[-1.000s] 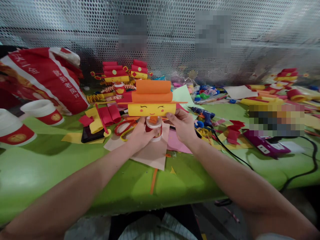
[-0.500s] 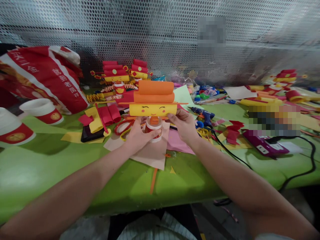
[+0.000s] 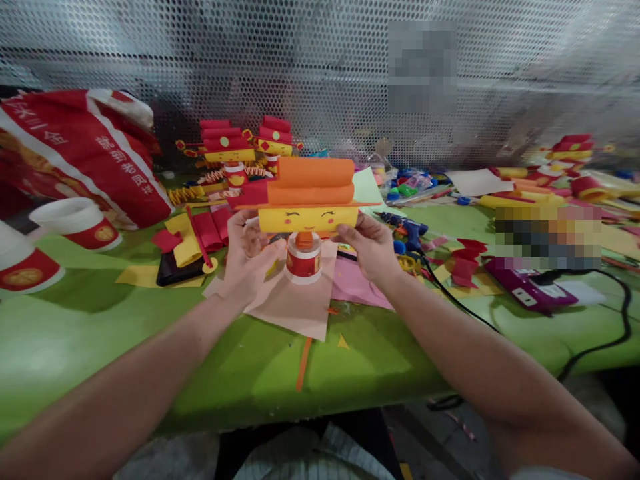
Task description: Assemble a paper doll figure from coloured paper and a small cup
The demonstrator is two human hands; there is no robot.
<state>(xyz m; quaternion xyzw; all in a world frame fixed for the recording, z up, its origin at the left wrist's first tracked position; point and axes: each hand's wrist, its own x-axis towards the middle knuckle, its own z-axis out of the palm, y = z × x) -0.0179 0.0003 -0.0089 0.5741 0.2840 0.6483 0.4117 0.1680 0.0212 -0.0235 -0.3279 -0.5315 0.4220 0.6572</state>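
Between my hands is a paper figure (image 3: 309, 219) with a yellow rolled face, drawn eyes and mouth, and a hat of orange rolls. Below the face is a red and white paper cup (image 3: 304, 263), standing over a pale sheet of paper (image 3: 295, 312). My right hand (image 3: 373, 248) pinches the right end of the face roll between thumb and fingers. At the left end of that roll, my left hand (image 3: 249, 257) has its fingers curled against it, the thumb pointing toward the cup. The figure hides some of the left fingertips.
Paper cups (image 3: 80, 223) stand at left near a red bag (image 3: 100, 157). Behind are two finished red-hatted figures (image 3: 226, 141). A blue glue gun (image 3: 407, 228), a purple power strip (image 3: 530, 287) with a black cable, and paper scraps lie to the right.
My left hand has let go of the cup and moved left and up to the left end of the face roll. My right hand stays at the right end.
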